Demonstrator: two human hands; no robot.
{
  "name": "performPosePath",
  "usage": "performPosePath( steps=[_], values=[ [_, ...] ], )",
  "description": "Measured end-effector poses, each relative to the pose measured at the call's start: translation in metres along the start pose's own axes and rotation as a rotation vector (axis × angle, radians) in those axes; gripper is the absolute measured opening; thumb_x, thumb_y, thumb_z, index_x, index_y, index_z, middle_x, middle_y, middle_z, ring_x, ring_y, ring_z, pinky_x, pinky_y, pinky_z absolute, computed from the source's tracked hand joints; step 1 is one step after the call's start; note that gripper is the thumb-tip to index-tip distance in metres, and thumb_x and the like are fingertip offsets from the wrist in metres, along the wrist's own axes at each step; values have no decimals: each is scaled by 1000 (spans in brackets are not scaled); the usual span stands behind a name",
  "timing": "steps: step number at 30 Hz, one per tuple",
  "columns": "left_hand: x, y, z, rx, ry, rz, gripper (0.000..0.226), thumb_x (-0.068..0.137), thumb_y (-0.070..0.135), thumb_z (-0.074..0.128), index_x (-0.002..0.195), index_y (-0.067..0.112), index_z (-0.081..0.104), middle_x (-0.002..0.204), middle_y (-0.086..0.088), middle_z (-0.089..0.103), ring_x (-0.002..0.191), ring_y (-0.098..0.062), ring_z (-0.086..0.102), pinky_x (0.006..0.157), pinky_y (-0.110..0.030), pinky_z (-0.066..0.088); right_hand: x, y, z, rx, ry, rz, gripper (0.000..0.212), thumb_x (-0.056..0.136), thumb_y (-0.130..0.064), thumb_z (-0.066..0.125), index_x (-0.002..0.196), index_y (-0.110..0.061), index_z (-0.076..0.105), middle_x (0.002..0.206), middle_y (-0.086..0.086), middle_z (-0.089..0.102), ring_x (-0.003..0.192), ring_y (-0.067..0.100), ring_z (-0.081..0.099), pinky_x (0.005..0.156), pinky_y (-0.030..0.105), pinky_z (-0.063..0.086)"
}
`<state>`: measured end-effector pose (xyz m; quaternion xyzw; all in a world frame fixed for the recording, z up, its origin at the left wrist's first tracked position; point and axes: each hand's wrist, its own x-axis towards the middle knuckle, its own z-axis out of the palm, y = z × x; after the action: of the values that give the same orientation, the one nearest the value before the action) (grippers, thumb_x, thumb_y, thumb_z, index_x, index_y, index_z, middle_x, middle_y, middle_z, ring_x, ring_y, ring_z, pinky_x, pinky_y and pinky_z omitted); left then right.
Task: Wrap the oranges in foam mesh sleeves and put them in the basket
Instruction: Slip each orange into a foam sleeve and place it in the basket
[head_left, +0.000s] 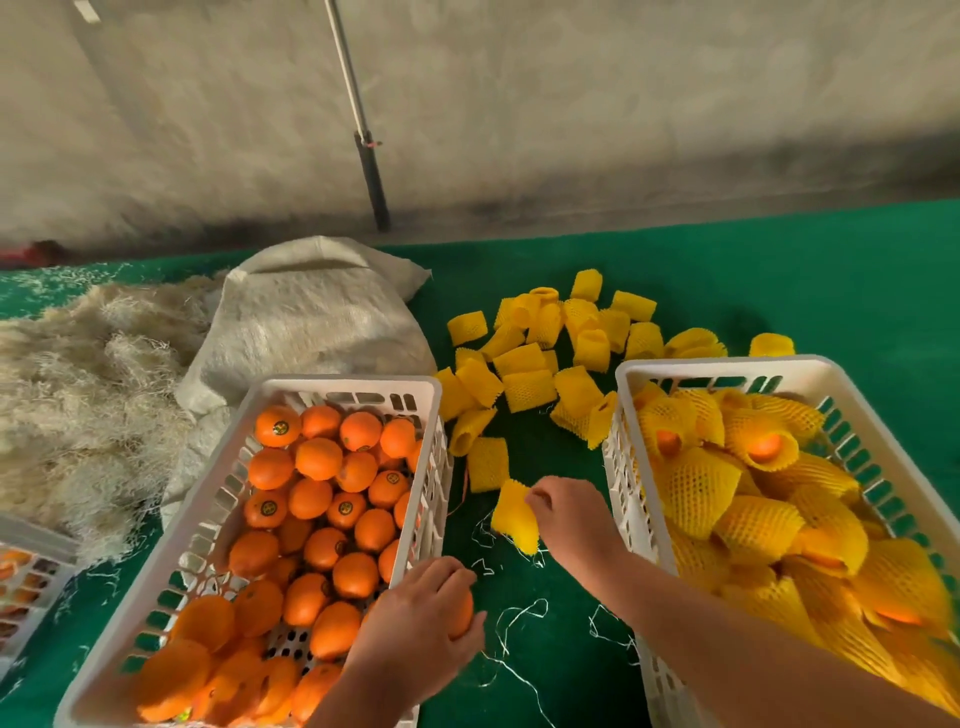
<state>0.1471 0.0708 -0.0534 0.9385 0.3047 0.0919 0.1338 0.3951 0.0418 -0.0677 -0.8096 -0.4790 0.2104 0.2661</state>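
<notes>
1. Between the two white baskets, over the green desk (779, 270), both of my hands are at work.
2. My left hand (415, 623) has its fingers (441, 577) curled round one bare orange (461, 616), gripping it just past the right rim of the left basket (218, 499).
3. Left of that hand, the left basket holds many unwrapped oranges (322, 499), several bearing round stickers.
4. My right hand (571, 514) pinches a yellow foam mesh sleeve (514, 517) at its upper edge; the sleeve hangs to the left of the fingers, just above the desk.
5. Beyond my right hand, a loose pile of sleeves (561, 353) lies on the desk between the baskets.
6. Right of my right forearm, the right basket (727, 366) is filled with wrapped oranges (748, 499).
7. Far left of my left hand lie a pale woven sack (311, 317) and a heap of straw-like fibre (88, 384).
8. White thread scraps (519, 618) lie on the desk between my forearms.
</notes>
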Motion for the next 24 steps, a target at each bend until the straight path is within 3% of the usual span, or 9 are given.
performPosePath(
  steps=[2, 5, 7, 9, 11, 13, 16, 19, 24],
  values=[
    [-1, 2, 1, 5, -14, -22, 38, 87, 60, 63, 114, 35, 69, 113, 21, 64, 103, 0, 64, 73, -17, 58, -37, 3, -10, 106, 18, 13, 12, 102, -25, 66, 101, -19, 76, 87, -8, 74, 71, -1, 65, 62, 13, 49],
    [-3, 8, -1, 6, -63, -35, 41, 89, 64, 58, 119, 37, 67, 115, 22, 63, 105, 0, 61, 76, -18, 58, -79, 8, -25, 200, -4, 5, 7, 98, -18, 72, 103, -21, 76, 92, -11, 74, 77, -1, 69, 74, 15, 58],
    [-4, 19, -5, -5, -88, -39, 44, 88, 66, 56, 122, 39, 64, 116, 23, 62, 102, 1, 60, 75, -18, 58, -94, 11, -35, 206, -20, -45, 11, 98, -13, 70, 104, -20, 75, 97, -11, 74, 83, -2, 68, 79, 13, 57],
    [-4, 42, -8, -35, -92, -41, 45, 83, 67, 60, 121, 43, 60, 110, 29, 61, 88, 5, 58, 65, -7, 47, -100, 15, -43, 178, -13, -78, 18, 99, -12, 66, 113, -19, 75, 111, -8, 74, 96, -1, 67, 86, 10, 53],
    [-3, 69, -9, -62, -102, -40, 54, 82, 70, 61, 129, 46, 52, 109, 35, 51, 83, 8, 54, 64, -5, 37, -104, 21, -46, 148, 8, -99, 22, 101, -13, 64, 118, -21, 73, 120, -8, 71, 107, 2, 65, 93, 10, 50],
    [0, 90, -5, -81, -132, -38, 65, 84, 72, 57, 142, 50, 39, 111, 37, 42, 87, 7, 53, 71, -9, 38, -108, 24, -45, 138, 7, -106, 21, 101, -15, 64, 118, -22, 72, 121, -8, 69, 110, 4, 64, 96, 10, 47],
    [7, 111, -2, -27, -145, -19, 67, 85, 69, 50, 146, 56, 27, 106, 34, 50, 84, 8, 51, 69, -6, 30, -109, 26, -42, 124, -34, -139, 18, 100, -21, 67, 116, -21, 74, 121, -7, 65, 108, 6, 60, 96, 12, 47],
    [12, 118, 2, -11, -161, -85, 59, 85, 63, 48, 140, 50, 31, 97, 26, 56, 79, 4, 53, 70, -10, 35, -107, 30, -40, 92, -66, -163, 15, 99, -22, 69, 110, -20, 79, 128, -6, 63, 113, 6, 57, 102, 18, 48],
    [10, 114, 12, 38, -250, -183, 74, 83, 61, 54, 147, 45, 21, 90, 21, 53, 82, -1, 55, 76, -21, 47, -104, 32, -38, 42, -98, -202, 19, 99, -20, 69, 115, -20, 79, 140, -5, 61, 126, 11, 56, 110, 24, 45]
  ],
)
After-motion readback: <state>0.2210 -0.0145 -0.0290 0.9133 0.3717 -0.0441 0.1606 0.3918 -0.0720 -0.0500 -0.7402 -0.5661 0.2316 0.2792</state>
